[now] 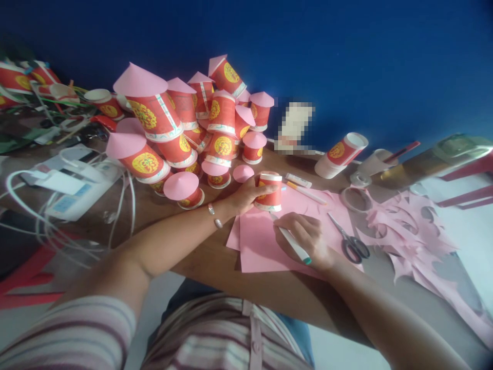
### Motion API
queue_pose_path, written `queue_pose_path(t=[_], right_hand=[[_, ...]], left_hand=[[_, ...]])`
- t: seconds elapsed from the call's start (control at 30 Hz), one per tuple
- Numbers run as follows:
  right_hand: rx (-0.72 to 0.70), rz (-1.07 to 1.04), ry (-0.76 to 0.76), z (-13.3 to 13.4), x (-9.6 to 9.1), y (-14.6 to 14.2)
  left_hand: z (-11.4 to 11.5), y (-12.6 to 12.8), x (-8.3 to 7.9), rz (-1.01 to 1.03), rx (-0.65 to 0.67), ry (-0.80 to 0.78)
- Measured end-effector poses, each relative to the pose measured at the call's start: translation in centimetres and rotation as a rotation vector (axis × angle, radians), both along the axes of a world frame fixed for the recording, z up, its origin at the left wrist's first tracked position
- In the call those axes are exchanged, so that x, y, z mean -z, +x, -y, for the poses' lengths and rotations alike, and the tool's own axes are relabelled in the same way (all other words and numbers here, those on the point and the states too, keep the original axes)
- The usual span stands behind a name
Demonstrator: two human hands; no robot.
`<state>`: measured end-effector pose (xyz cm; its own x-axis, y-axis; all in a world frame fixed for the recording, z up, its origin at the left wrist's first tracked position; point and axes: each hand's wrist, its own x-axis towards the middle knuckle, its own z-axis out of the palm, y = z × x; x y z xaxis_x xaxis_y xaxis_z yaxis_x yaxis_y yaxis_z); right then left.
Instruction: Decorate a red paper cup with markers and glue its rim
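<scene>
My left hand (246, 195) grips a red paper cup (269, 192) with a yellow emblem, standing upside down on a sheet of pink paper (262, 239). My right hand (304, 236) is closed round a white marker with a green end (295, 244); its tip rests on the paper at the base of the cup. The pink sheet lies on the wooden table (208, 257) in front of me.
A pile of red cups with pink cone tops (185, 128) stands behind the left hand. Scissors (350, 239), tape rolls (352, 198), more pens (304, 190), a lying cup (341, 154) and pink paper scraps (416, 241) are at the right. White cables and a device (73, 190) lie left.
</scene>
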<state>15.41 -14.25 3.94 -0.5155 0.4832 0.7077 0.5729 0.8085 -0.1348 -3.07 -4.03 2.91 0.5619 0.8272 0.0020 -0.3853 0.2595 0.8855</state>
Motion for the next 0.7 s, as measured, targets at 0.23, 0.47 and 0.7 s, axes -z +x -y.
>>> queue_pose_path(t=[0.23, 0.47, 0.7], right_hand=[[-0.011, 0.003, -0.003, 0.07, -0.13, -0.06], [-0.007, 0.004, -0.028, 0.08, -0.1, -0.07], [0.002, 0.003, -0.01, 0.06, 0.01, -0.04]], left_hand=[[-0.05, -0.08, 0.02, -0.018, 0.008, 0.002], [-0.15, -0.05, 0.35, 0.004, 0.01, -0.001], [-0.09, 0.0, 0.24, 0.002, 0.018, 0.005]])
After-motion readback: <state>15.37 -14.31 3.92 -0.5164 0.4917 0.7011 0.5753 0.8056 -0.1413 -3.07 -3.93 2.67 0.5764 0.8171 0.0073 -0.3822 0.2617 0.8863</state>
